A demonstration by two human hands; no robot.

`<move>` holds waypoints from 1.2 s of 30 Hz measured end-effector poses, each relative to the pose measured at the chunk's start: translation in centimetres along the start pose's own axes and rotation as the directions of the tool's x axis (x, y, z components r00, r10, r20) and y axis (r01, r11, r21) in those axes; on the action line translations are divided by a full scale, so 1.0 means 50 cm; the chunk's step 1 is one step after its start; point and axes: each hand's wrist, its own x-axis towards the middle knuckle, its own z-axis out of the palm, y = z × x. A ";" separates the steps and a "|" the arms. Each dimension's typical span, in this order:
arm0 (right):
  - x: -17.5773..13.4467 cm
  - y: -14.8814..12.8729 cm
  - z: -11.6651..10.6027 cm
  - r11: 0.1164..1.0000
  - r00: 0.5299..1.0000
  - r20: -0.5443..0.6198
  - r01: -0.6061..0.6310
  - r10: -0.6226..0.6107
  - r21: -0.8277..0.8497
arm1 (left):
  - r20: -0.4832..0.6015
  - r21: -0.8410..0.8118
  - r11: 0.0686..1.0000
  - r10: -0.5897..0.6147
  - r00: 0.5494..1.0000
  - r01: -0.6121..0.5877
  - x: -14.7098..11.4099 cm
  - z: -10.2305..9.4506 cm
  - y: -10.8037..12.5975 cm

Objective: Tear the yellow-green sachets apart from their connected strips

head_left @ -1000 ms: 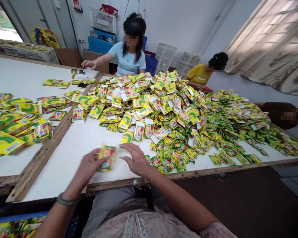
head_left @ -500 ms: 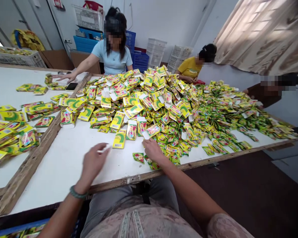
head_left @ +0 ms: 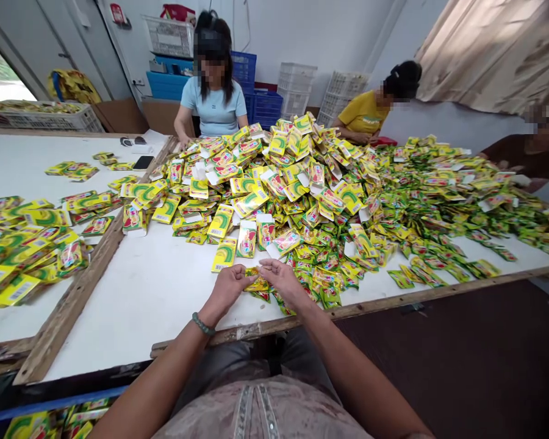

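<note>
Between my left hand (head_left: 229,288) and my right hand (head_left: 283,281), a small shiny yellow-green sachet (head_left: 255,283) is pinched by the fingertips of both, just above the table's front edge. Another green sachet lies partly hidden under it. Behind my left hand a yellow carton (head_left: 224,255) with a barcode lies flat. A carton with an open white flap (head_left: 287,242) rests beyond my right hand, where loose green sachets (head_left: 330,281) spread to the right.
A large heap of yellow cartons (head_left: 256,183) rises ahead, with sachets at right. Left of a wooden divider (head_left: 80,296) lie more cartons (head_left: 32,250) and a phone (head_left: 143,162). Co-workers sit across the table and at right. A blue-rimmed crate (head_left: 50,408) stands below the table.
My left hand has moved right to meet my right hand, and both now hold a sachet. The co-worker in light blue has drawn an arm back from the left table section.
</note>
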 end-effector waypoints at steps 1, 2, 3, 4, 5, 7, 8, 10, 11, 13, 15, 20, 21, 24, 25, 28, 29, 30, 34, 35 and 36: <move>-0.001 -0.002 0.004 0.999 0.999 0.015 -0.032 0.032 0.003 | 0.005 0.007 1.000 0.001 1.000 -0.002 -0.002 0.001 0.002; -0.002 -0.004 0.008 0.998 0.998 0.020 -0.057 0.057 0.029 | 0.014 -0.009 1.000 -0.007 1.000 0.008 -0.004 0.003 0.005; -0.003 -0.006 0.011 0.994 0.997 0.012 -0.075 0.074 0.078 | 0.027 -0.054 0.998 -0.028 0.999 0.030 -0.005 0.006 0.010; -0.003 -0.009 0.014 0.987 0.997 -0.006 -0.082 0.083 0.136 | 0.042 -0.120 0.991 -0.057 0.997 0.062 -0.005 0.009 0.015; -0.002 -0.011 0.016 0.980 0.996 -0.024 -0.078 0.084 0.185 | 0.062 -0.193 0.976 -0.088 0.994 0.099 -0.004 0.012 0.021; -0.001 -0.016 0.010 0.977 0.998 -0.028 -0.054 0.061 0.205 | 0.114 -0.286 0.945 -0.131 0.985 0.158 0.003 0.015 0.029; 0.000 -0.017 0.003 0.985 0.999 -0.031 -0.032 0.038 0.167 | 0.131 -0.276 0.946 -0.139 0.982 0.171 0.007 0.016 0.032; -0.001 -0.017 -0.021 1.000 0.994 -0.105 0.020 -0.018 0.010 | 0.105 -0.082 0.984 -0.146 0.984 0.155 0.014 0.014 0.032; -0.003 -0.015 -0.035 0.994 0.984 -0.169 0.037 -0.053 -0.099 | 0.058 0.111 0.985 -0.139 0.989 0.132 0.017 0.014 0.030; -0.009 -0.009 -0.061 0.937 0.953 -0.268 0.039 -0.139 -0.348 | -0.027 0.558 0.827 -0.063 0.998 0.067 0.017 0.017 0.024; -0.018 -0.001 -0.078 0.827 0.939 -0.270 0.028 -0.215 -0.562 | 0.001 0.830 0.558 0.007 1.000 -0.005 0.010 0.024 0.017; -0.033 0.018 -0.084 0.704 0.939 -0.241 0.002 -0.246 -0.710 | 0.066 0.900 0.432 -0.023 0.998 -0.050 -0.013 0.030 0.008; -0.035 0.019 -0.083 0.737 0.943 -0.254 -0.015 -0.214 -0.675 | 0.027 0.884 0.467 -0.028 0.999 -0.011 -0.017 0.024 0.008; -0.040 0.016 -0.070 0.920 0.968 -0.235 -0.009 -0.090 -0.392 | -0.120 0.775 0.626 0.012 0.993 0.086 -0.029 0.000 0.009; -0.041 0.013 -0.060 0.969 0.978 -0.202 -0.002 -0.050 -0.247 | -0.164 0.728 0.680 0.047 0.985 0.089 -0.033 -0.006 0.009; -0.042 0.009 -0.016 0.996 0.995 -0.086 -0.038 0.045 0.079 | -0.250 0.600 0.800 0.152 0.956 0.030 -0.046 -0.012 0.010; -0.042 0.009 0.000 0.994 0.996 -0.065 -0.050 0.057 0.100 | -0.268 0.536 0.844 0.165 0.949 0.005 -0.049 -0.011 0.010; -0.042 0.010 0.013 0.996 0.997 -0.055 -0.050 0.054 0.071 | -0.288 0.434 0.901 0.145 0.947 -0.006 -0.051 -0.010 0.010; -0.047 0.012 0.036 0.935 0.992 -0.003 0.120 -0.128 -0.335 | -0.193 -0.275 0.949 -0.213 0.958 0.155 -0.058 -0.018 0.010; -0.051 0.011 0.033 0.881 0.980 0.036 0.191 -0.195 -0.433 | -0.123 -0.402 0.891 -0.282 0.951 0.212 -0.059 -0.023 0.010; -0.054 0.009 0.028 0.822 0.963 0.085 0.262 -0.254 -0.506 | -0.063 -0.477 0.842 -0.319 0.946 0.252 -0.061 -0.029 0.009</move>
